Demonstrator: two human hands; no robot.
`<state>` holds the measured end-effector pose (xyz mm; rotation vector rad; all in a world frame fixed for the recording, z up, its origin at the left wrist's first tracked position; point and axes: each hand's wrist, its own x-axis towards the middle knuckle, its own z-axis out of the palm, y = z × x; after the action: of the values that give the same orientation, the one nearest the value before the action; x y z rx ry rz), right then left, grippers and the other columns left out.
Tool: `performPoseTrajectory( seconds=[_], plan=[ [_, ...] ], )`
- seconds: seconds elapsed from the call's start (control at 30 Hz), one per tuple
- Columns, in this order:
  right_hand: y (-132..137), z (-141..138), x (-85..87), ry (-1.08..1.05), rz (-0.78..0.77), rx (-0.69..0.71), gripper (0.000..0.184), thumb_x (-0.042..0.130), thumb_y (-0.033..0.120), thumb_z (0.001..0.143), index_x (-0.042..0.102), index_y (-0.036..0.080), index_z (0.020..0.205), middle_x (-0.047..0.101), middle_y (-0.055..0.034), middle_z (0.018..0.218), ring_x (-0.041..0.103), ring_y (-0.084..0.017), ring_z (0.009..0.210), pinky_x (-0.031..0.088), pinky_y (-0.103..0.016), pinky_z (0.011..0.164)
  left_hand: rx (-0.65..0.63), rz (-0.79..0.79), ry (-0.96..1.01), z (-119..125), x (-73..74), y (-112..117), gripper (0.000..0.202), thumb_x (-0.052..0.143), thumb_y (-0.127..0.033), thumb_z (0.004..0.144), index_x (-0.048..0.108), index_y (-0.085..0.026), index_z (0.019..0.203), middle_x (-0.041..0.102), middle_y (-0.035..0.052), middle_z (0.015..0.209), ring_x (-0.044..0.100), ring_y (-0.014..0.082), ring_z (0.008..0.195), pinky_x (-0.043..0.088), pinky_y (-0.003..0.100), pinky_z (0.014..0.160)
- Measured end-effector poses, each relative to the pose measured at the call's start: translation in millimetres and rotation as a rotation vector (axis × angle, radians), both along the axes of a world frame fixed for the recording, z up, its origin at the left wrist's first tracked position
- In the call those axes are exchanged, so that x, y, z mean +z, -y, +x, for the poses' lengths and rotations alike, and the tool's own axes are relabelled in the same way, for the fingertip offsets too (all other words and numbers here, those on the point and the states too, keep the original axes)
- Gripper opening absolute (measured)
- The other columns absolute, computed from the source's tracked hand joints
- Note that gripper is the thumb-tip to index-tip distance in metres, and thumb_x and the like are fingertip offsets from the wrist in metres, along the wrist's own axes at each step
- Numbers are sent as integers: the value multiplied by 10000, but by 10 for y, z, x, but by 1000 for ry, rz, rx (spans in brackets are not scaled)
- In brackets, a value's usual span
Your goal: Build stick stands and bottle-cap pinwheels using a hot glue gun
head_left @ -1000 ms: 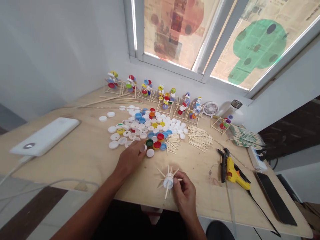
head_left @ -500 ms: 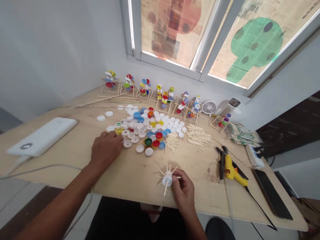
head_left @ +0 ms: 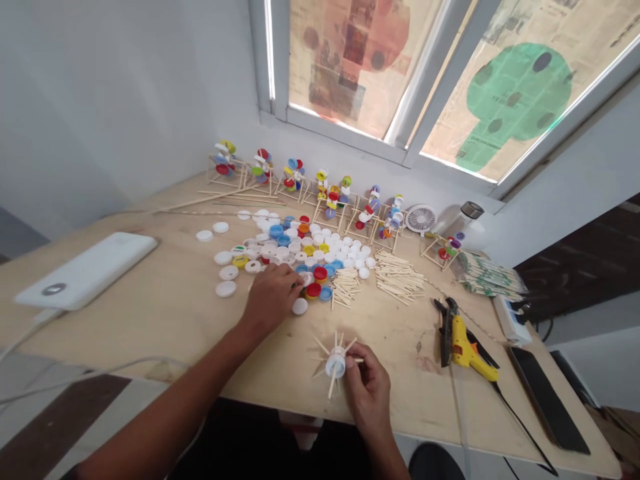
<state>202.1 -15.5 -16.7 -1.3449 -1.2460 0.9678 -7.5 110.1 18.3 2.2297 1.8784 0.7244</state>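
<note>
My right hand [head_left: 369,387] pinches a wheel-like hub of white bottle caps [head_left: 335,364] near the table's front edge, with wooden sticks spreading from it like spokes. My left hand [head_left: 273,295] is over the front of a pile of loose bottle caps [head_left: 284,250], its fingers curled down among them. Whatever lies under those fingertips is hidden. Just right of them are a red cap [head_left: 313,291] and a blue cap [head_left: 326,293], while a white cap [head_left: 300,307] lies in front. Two white caps [head_left: 226,289] [head_left: 229,273] rest left of that hand.
Short wooden sticks [head_left: 399,277] lie in piles right of the caps. Behind stand several cap-wheel models [head_left: 330,203] on stick frames. A yellow glue gun [head_left: 470,350] and a black phone [head_left: 549,399] are at right, a white power bank [head_left: 87,270] at left.
My left hand has moved right across the front of the cap pile, uncovering white caps at left and covering the green cap. The right hand keeps the hub in about the same place.
</note>
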Motion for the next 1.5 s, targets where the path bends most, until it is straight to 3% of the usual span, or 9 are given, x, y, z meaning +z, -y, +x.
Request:
performPoseTrajectory(
  seconds=[0.13, 0.23, 0.37, 0.5, 0.67, 0.8, 1.1, 1.3, 1.5],
  plan=[
    [-5, 10, 9, 17, 6, -2, 222, 613, 387, 891, 726, 197, 879, 706, -37, 817, 648, -191, 755, 506, -255, 695, 49, 5, 19, -105, -47, 17, 271, 502, -291, 865, 735, -249, 996, 714, 78, 1004, 626, 257, 1024, 468, 382, 918],
    [-5, 15, 13, 26, 9, 2, 231, 605, 389, 895, 729, 193, 898, 714, -45, 848, 651, -193, 771, 510, -258, 709, 184, 6, 24, -453, -76, 28, 344, 459, -311, 877, 708, -206, 1090, 699, 103, 1107, 610, 273, 1087, 456, 391, 975],
    [-4, 13, 17, 38, 1, 13, 237, 599, 386, 898, 731, 191, 922, 720, -46, 861, 652, -190, 771, 509, -251, 697, 372, -23, -6, -1004, -102, -88, 438, 399, -326, 860, 665, -142, 1155, 659, 167, 1219, 582, 354, 1143, 453, 494, 988],
    [-8, 8, 25, 52, 3, 3, 224, 596, 378, 897, 725, 195, 887, 712, -36, 834, 650, -184, 764, 505, -244, 696, 368, -92, -24, -1302, -121, -318, 478, 441, -385, 826, 652, -168, 1196, 646, 154, 1292, 579, 382, 1169, 472, 534, 958],
    [-4, 8, 30, 53, 0, 6, 223, 594, 374, 900, 729, 197, 914, 714, -34, 837, 650, -181, 747, 508, -242, 684, 172, -70, -34, -1242, -182, -482, 492, 497, -488, 804, 646, -262, 1215, 638, 59, 1341, 542, 274, 1271, 410, 419, 1084],
    [2, 12, 24, 57, 6, 5, 220, 593, 366, 903, 734, 197, 921, 723, -41, 864, 657, -184, 768, 514, -243, 694, 114, -18, -47, -1137, -261, -471, 451, 488, -499, 819, 671, -289, 1174, 631, 54, 1347, 531, 249, 1295, 377, 379, 1118],
    [-23, 15, 4, 51, -8, 19, 233, 587, 363, 911, 740, 196, 964, 733, -49, 909, 661, -186, 785, 514, -247, 708, 203, -53, -155, -1104, -269, -591, 456, 456, -371, 840, 677, -175, 1187, 691, 153, 1186, 593, 340, 1158, 450, 480, 977],
    [-7, 6, -1, 52, -7, 14, 216, 587, 363, 911, 720, 193, 921, 696, -29, 834, 642, -176, 761, 503, -242, 706, 211, -119, -196, -1091, -225, -615, 435, 482, -337, 820, 684, -225, 1189, 693, 109, 1213, 585, 321, 1185, 441, 442, 994],
    [-9, 23, -24, 57, -4, 14, 208, 595, 364, 905, 723, 200, 894, 703, -30, 835, 644, -176, 764, 504, -239, 706, 250, -192, -175, -1333, -180, -531, 542, 516, -344, 785, 611, -243, 1309, 639, 63, 1349, 576, 302, 1224, 472, 417, 989]
  ],
)
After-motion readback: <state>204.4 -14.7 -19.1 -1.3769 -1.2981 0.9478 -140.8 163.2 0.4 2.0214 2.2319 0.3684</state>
